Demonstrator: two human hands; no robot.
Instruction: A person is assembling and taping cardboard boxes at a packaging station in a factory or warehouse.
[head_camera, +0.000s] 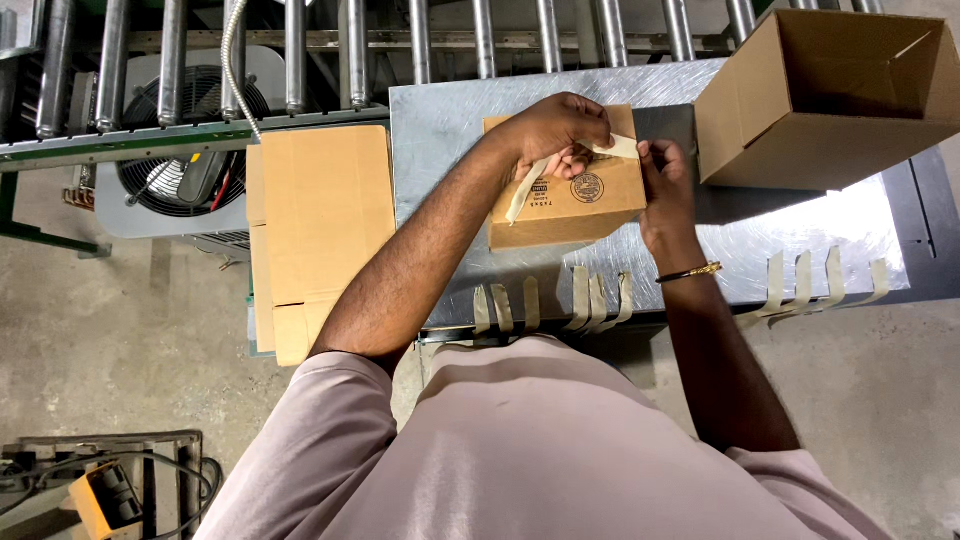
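At the bottom of the frame the person's pale pink shirt (540, 450) fills the near view, with both bare arms reaching up toward the centre. Just beyond the shirt, strips of tape (590, 300) hang in a row from the near edge of the metal worktop (440, 140), and more strips (815, 285) hang from the edge further right. In the middle of the frame a small closed cardboard box (575, 200) sits on the worktop. The left hand (555, 130) comes over the top of the box and pinches a strip of pale tape (528, 185) that runs down across the box's face. The right hand (665, 185), with a dark and gold bracelet (690, 272) at the wrist, is pressed against the box's right side, its fingers touching the tape's upper end. Left of the worktop lie flattened cardboard sheets (320, 220). At upper right an open empty box (830, 90) rests on the worktop. A fan (185, 140) sits at upper left, beneath conveyor rollers (420, 40) along the top.
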